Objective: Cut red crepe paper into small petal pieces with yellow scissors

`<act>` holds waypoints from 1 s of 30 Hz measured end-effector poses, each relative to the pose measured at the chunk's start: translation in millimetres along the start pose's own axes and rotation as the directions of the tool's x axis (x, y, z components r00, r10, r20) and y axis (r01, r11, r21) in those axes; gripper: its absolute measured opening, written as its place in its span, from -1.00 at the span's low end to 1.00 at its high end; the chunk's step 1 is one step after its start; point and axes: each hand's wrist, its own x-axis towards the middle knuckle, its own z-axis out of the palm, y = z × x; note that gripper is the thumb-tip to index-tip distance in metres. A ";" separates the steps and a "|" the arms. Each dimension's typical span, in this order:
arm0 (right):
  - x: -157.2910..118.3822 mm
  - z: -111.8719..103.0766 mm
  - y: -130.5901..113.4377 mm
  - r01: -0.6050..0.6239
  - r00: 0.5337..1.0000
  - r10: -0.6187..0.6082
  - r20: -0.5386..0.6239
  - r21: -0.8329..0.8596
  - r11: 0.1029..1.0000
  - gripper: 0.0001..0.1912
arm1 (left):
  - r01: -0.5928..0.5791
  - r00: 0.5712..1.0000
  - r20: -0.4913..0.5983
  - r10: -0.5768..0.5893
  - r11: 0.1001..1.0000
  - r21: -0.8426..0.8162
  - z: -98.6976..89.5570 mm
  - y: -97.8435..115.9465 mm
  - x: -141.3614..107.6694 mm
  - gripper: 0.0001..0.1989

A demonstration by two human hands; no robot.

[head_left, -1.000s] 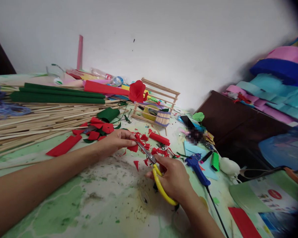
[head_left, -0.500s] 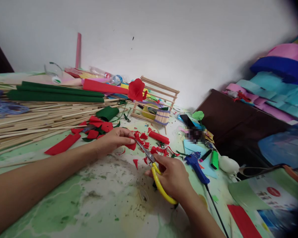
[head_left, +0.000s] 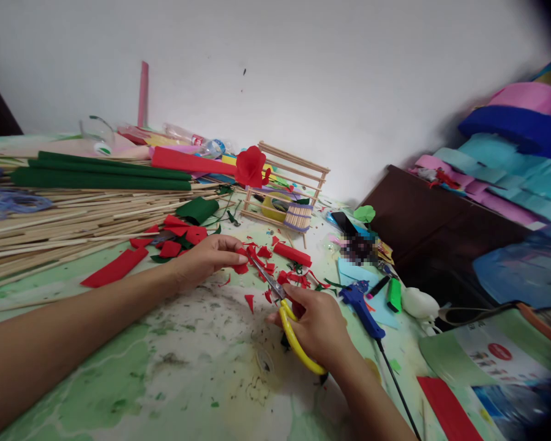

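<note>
cluttered green craft table (head_left: 119, 373), white wall behind. left hand (head_left: 202, 260) pinched a red paper piece (head_left: 241, 267) at its fingertips; right hand (head_left: 319, 327) clenched yellow-handled scissors (head_left: 284, 309), blades at the paper just beyond the pinch. best to keep paper taut, fingertips clear of blades, short snips. blue glue gun (head_left: 360, 301) lay right of the scissors grip.

The tabletop (head_left: 119, 392) is green and white, littered with dark specks. A bundle of wooden sticks (head_left: 64, 226) lies at 9 o'clock, with green paper rolls (head_left: 101, 174) just beyond it. A red paper flower (head_left: 250, 166) stands at 12 o'clock beside a wooden stick rack (head_left: 298, 174). A blue glue gun (head_left: 360, 301) lies at 3 o'clock, near a green marker (head_left: 393, 294). Stacked coloured paper (head_left: 514, 159) occupies the 2 o'clock area against the white wall (head_left: 303, 73).
</note>
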 end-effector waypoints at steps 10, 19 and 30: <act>-0.2 -1.1 -0.1 -0.028 1.000 0.028 -0.008 -0.007 1.000 -0.79 | -0.045 0.999 -0.014 0.044 0.999 -0.019 1.8 2.5 0.1 -0.90; 0.2 0.4 -0.1 -0.024 1.000 0.023 -0.014 -0.015 1.000 -0.76 | -0.039 0.999 -0.029 0.038 0.998 -0.040 0.6 -0.3 0.4 -0.91; 1.6 1.3 0.7 0.018 1.000 -0.019 -0.016 -0.037 0.999 -0.77 | -0.019 0.999 -0.038 0.018 1.000 -0.008 0.8 -0.1 0.0 -0.92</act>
